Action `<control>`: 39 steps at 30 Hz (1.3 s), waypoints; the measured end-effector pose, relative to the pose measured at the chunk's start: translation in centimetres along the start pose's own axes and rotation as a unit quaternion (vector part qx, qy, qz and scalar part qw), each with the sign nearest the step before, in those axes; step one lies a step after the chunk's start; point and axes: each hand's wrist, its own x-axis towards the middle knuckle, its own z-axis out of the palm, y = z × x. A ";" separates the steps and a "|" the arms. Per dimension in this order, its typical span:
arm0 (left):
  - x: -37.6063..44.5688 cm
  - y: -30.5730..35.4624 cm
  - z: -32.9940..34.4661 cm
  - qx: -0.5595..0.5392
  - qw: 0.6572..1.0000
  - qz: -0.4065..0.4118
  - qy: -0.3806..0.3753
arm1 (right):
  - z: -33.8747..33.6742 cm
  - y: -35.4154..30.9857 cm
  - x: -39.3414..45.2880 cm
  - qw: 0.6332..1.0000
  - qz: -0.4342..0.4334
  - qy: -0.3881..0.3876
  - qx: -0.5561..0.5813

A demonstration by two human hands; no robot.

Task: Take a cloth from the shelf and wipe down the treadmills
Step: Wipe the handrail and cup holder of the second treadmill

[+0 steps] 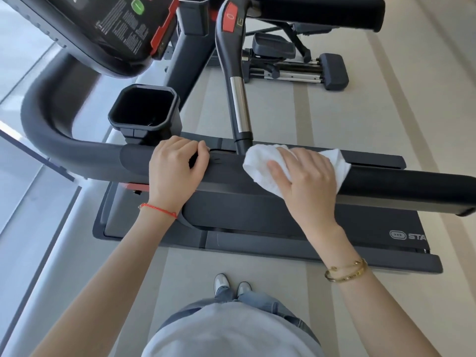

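Right hand (304,176) lies spread over the white cloth (260,163), pressing it onto the treadmill handrail (399,184); cloth bunches under the palm and shows past the fingertips — soft, light, likely best held bunched; left hand (177,166) curls over the rail, bracing.

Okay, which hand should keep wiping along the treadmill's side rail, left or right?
Right. The right hand already presses the white cloth on the side rail; the left hand only grips the rail beside the cup holder.
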 end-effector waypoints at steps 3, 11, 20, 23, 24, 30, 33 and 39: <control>0.2 -0.1 -0.5 -0.012 1.000 0.004 -0.022 | 0.5 -0.3 0.1 1.000 0.013 0.018 -0.011; -0.3 -2.2 -3.9 0.003 0.998 -0.019 0.054 | 1.1 -2.3 0.0 0.998 -0.065 -0.003 -0.012; -0.1 -8.7 -5.7 0.015 0.996 -0.087 0.028 | 4.5 -12.7 3.2 0.994 -0.075 -0.075 -0.035; 0.3 -10.5 -6.1 0.016 0.996 -0.086 0.022 | 5.6 -17.2 4.4 0.993 -0.079 -0.088 -0.022; 0.4 -11.2 -6.3 0.009 0.996 -0.087 0.020 | 5.8 -17.9 4.5 0.993 -0.080 -0.085 -0.020; 0.9 -13.4 -6.9 0.003 0.999 -0.032 0.017 | 5.2 -15.1 3.3 0.997 -0.068 -0.033 -0.010; 0.7 -13.9 -6.7 0.008 1.000 -0.023 0.010 | 5.0 -15.0 3.1 1.000 -0.003 -0.012 -0.028; 0.5 -14.3 -6.4 0.009 1.000 -0.002 0.017 | 6.7 -21.1 4.3 0.999 0.029 -0.040 -0.018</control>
